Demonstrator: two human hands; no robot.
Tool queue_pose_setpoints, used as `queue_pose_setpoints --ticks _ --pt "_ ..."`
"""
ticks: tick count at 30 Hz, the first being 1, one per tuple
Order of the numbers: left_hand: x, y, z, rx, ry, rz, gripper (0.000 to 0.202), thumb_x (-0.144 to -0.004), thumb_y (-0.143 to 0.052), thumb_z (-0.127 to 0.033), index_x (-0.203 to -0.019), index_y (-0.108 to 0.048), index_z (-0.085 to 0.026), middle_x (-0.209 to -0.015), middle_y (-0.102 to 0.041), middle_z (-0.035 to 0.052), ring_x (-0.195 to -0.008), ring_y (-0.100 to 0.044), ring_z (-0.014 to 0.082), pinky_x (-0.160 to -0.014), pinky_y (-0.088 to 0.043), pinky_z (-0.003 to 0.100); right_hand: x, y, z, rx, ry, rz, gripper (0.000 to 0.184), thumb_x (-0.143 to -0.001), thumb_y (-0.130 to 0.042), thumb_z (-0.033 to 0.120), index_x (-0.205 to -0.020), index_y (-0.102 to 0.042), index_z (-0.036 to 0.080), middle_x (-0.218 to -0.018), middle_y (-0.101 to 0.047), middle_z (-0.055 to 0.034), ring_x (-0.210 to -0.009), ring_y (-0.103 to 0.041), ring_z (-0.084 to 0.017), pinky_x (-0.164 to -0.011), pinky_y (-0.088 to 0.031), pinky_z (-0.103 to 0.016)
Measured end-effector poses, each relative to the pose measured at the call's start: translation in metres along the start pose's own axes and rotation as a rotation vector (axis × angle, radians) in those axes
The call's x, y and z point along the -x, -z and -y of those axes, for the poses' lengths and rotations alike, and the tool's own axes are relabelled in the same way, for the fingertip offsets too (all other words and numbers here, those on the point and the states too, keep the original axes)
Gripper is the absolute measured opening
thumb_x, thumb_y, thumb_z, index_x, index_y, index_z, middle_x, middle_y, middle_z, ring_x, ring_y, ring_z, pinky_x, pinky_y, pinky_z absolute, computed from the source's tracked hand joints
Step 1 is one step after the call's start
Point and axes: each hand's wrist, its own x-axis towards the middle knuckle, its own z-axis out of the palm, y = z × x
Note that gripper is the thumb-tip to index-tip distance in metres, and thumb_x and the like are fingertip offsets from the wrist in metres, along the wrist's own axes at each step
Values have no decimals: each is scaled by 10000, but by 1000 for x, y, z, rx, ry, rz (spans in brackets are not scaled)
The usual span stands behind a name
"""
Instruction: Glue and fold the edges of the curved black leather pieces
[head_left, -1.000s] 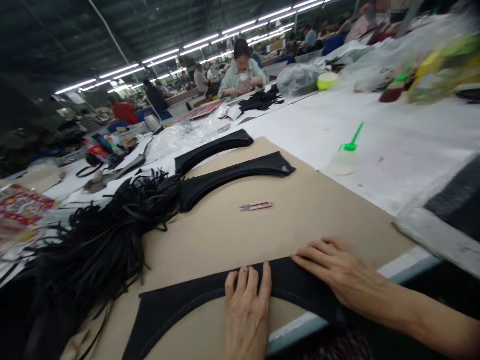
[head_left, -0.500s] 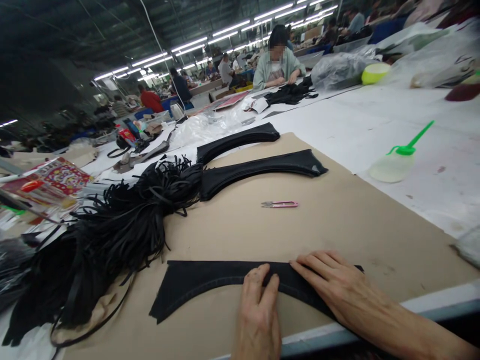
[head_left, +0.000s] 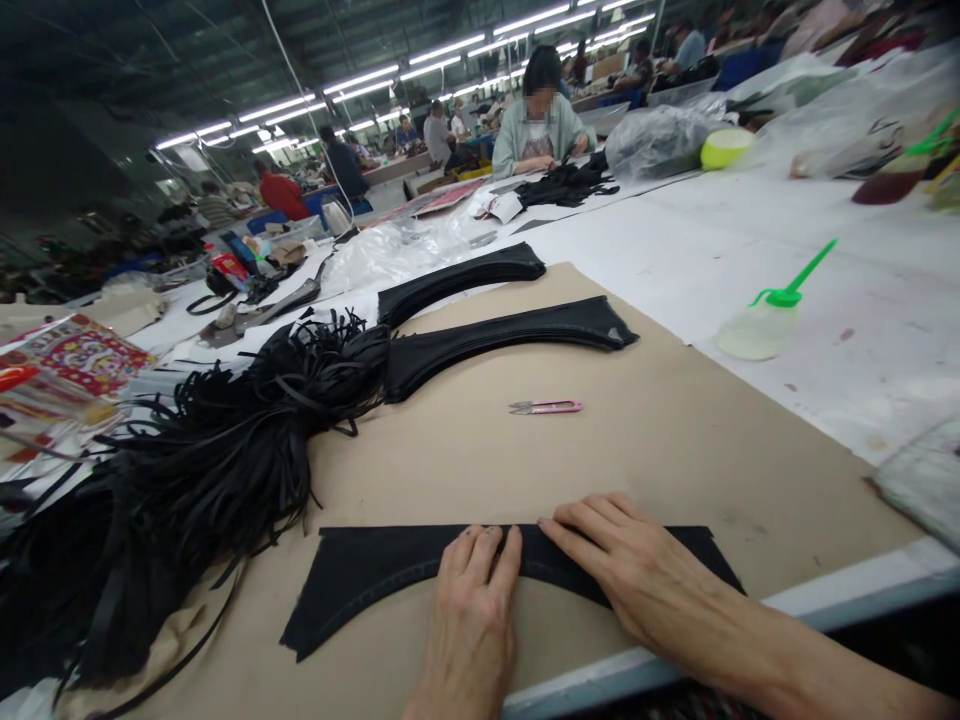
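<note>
A curved black fabric piece [head_left: 360, 570] lies flat on the brown cardboard sheet [head_left: 525, 460] near the table's front edge. My left hand [head_left: 472, 620] rests on its middle with fingers together and flat, holding nothing. My right hand [head_left: 630, 570] lies open beside it, fingers spread and pressing the right half of the piece. A small pink thread snip [head_left: 546, 407] lies on the cardboard beyond my hands. Two stacks of similar curved black pieces [head_left: 510, 335] lie further back.
A large heap of black strips [head_left: 202, 460] fills the left side. A squeeze bottle with a green nozzle [head_left: 765, 320] stands at the right on the white table. Plastic bags [head_left: 660, 140] and a seated person [head_left: 538, 125] are at the far end.
The view has shifted and my hands with the black piece moved slightly left and nearer. My left fingers now lie further onto the piece; both hands stay flat on it.
</note>
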Motion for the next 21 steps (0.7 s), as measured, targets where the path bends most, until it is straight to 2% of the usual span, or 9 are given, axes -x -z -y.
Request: queue_pose_setpoints --ticks 4,8,13,17,21 --pt "-1 0 1 -52 -30 -23 449 -812 -422 -17 -1185 -620 -169 -1075 -654 81 -1020 -548 239 -869 -498 384 -5 -12 3 -8 10 28 382 -802 -480 -20 -1139 -572 135 -1021 -590 -80 -886 -511 -223 -833 -442 -392" --pt "0 1 1 -40 -20 -35 415 -835 -428 -48 -1169 -627 -194 -1083 -655 71 -1026 -549 236 -877 -475 385 -1 -17 -2 -7 62 1 425 -821 -455 -28 -1211 -542 116 -1072 -589 -91 -917 -512 -222 -839 -447 -379" --pt "5 -1 1 66 43 -54 381 -859 -411 -52 -1141 -628 -187 -1116 -643 74 -1052 -534 226 -904 -458 383 -2 -15 -4 -3 57 34 372 -841 -486 10 -1191 -556 118 -1076 -584 -96 -932 -510 -234 -848 -444 -399" --pt "13 -2 -1 94 144 -116 389 -875 -407 -34 -1134 -637 -210 -1230 -565 101 -1126 -498 236 -926 -439 406 -7 -11 -1 -13 20 69 336 -863 -521 43 -1180 -574 143 -1013 -584 -76 -904 -510 -221 -845 -432 -394" --pt "18 -2 -3 85 150 -82 485 -862 -393 -37 -1230 -606 -271 -1167 -573 91 -1073 -509 234 -894 -420 411 -10 -8 2 -31 11 72 264 -877 -533 56 -1114 -605 149 -966 -583 -64 -884 -509 -216 -834 -410 -383"
